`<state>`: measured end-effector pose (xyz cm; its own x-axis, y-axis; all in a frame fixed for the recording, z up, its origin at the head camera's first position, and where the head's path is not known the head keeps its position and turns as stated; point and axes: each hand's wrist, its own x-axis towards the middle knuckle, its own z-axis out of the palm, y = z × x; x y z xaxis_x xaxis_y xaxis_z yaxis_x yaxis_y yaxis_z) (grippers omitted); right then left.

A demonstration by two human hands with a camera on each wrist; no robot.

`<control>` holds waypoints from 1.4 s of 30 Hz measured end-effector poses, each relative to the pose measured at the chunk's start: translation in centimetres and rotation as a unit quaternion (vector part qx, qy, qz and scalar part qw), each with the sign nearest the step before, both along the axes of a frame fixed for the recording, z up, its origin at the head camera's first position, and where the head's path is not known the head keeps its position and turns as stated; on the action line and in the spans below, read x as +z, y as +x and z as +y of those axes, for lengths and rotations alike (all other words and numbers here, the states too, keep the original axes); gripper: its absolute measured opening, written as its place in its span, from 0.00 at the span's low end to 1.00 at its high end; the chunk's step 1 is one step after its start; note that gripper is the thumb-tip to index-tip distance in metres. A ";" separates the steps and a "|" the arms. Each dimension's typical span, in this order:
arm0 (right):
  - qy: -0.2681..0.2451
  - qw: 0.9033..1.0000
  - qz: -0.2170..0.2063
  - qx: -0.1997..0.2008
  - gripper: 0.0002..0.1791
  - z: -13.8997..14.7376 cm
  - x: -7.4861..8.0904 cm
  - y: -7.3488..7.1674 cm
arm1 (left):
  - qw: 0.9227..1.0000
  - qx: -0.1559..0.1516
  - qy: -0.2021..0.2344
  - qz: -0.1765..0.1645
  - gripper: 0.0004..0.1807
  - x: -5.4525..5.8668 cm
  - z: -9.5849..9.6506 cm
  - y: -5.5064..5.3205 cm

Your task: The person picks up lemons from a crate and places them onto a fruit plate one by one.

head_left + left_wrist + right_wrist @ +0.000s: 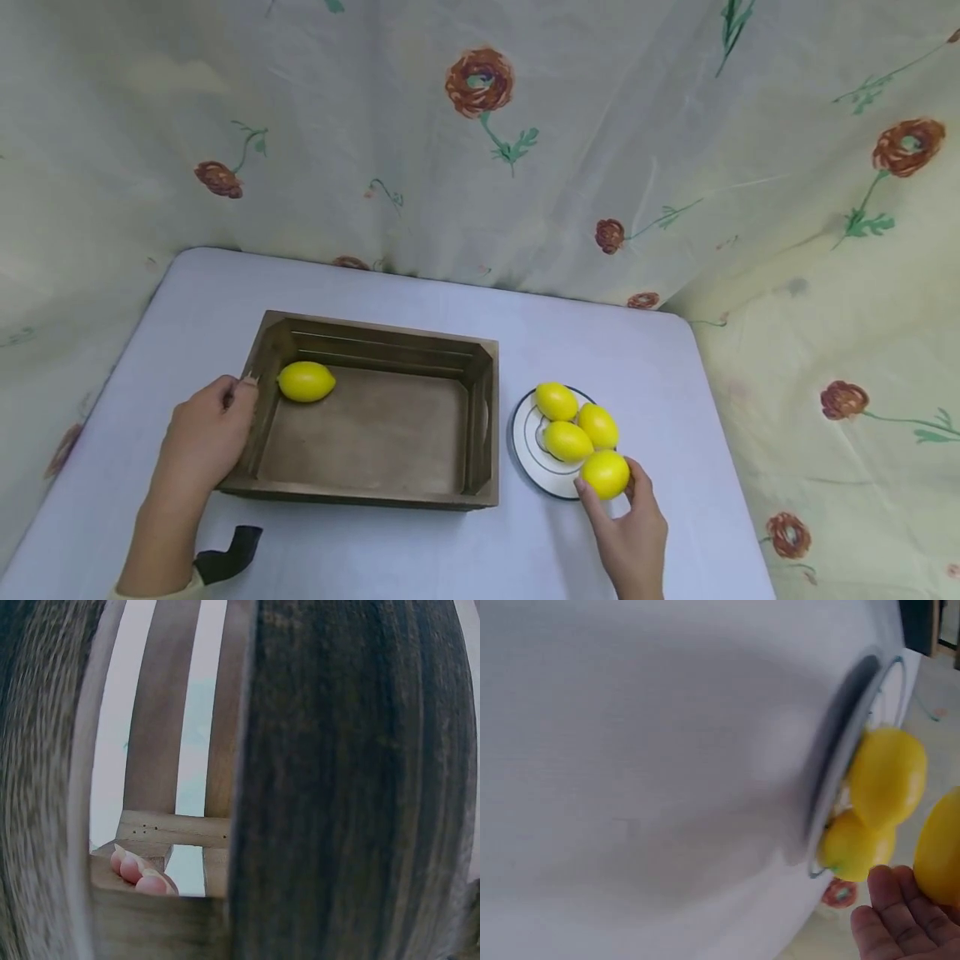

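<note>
My left hand [206, 433] grips the left end wall of a brown wooden crate [382, 498]; its fingertips [150, 881] show through the slot in the left wrist view. Inside the crate, at its back left, lies one lemon [306, 382]. On the right, my right hand [630, 529] pinches another lemon [604, 474] between thumb and fingers, over the near right rim of a white plate [536, 467] with dark rings. Three more lemons [567, 441] are grouped on that plate. In the right wrist view the held lemon [941, 851] is cut off by the frame edge.
A white-covered table [420, 554] carries everything. Beside my left forearm is a black strap-like piece [231, 554]. A flowered curtain [555, 192] hangs behind the table and along its sides. The plate stands just right of the crate.
</note>
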<state>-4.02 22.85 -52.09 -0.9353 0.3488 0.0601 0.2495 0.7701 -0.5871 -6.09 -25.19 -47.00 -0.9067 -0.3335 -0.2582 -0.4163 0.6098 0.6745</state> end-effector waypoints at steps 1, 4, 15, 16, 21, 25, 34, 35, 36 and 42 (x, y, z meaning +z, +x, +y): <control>0.004 1.000 -0.008 -0.005 0.44 0.2 -0.5 0.0 | 1.000 0.001 0.001 0.000 0.28 -0.1 0.1 0.0; 0.016 0.999 -0.027 -0.019 0.45 0.6 -1.7 -0.2 | 1.000 0.002 0.003 -0.002 0.28 -0.1 0.2 -0.1; 0.001 0.997 -0.063 -0.039 0.47 0.5 -3.6 -0.7 | 1.000 0.005 0.014 -0.008 0.28 0.2 0.2 -0.1; 0.004 0.997 -0.063 -0.038 0.47 0.4 -3.6 -0.7 | 1.000 0.006 0.014 -0.008 0.28 0.2 0.2 -0.1; 0.026 0.998 -0.048 -0.037 0.44 0.2 -4.0 -0.8 | 1.000 0.005 0.016 -0.008 0.28 0.1 0.2 -0.1; 0.038 0.998 -0.043 -0.035 0.44 0.1 -4.3 -1.0 | 1.000 0.008 0.017 -0.009 0.28 0.1 0.2 0.1; 0.036 0.997 -0.058 -0.036 0.46 0.1 -4.6 -1.3 | 1.000 0.008 0.018 -0.011 0.28 0.3 0.1 0.2; 0.035 0.997 -0.059 -0.037 0.46 0.0 -4.6 -1.3 | 1.000 0.007 0.018 -0.010 0.28 0.3 0.1 0.2; 0.033 0.997 -0.060 -0.037 0.46 0.0 -4.7 -1.3 | 1.000 0.007 0.017 -0.010 0.28 0.3 0.1 0.2; 0.030 0.996 -0.068 -0.045 0.48 0.1 -4.6 -1.4 | 1.000 0.007 0.015 -0.006 0.28 0.2 0.0 0.1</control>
